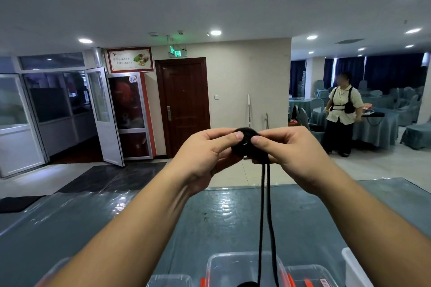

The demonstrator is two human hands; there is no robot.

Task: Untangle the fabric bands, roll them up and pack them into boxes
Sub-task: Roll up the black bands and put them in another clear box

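Both hands raised at 12 o'clock over the table (pixel 233 216). My left hand (pixel 205 156) and right hand (pixel 286 151) each pinch the black rolled band (pixel 245 144), thumbs on its face, fingers curled behind. Two loose black strands (pixel 265 205) hang toward 6 o'clock, down to clear plastic boxes (pixel 235 265) at the near edge.
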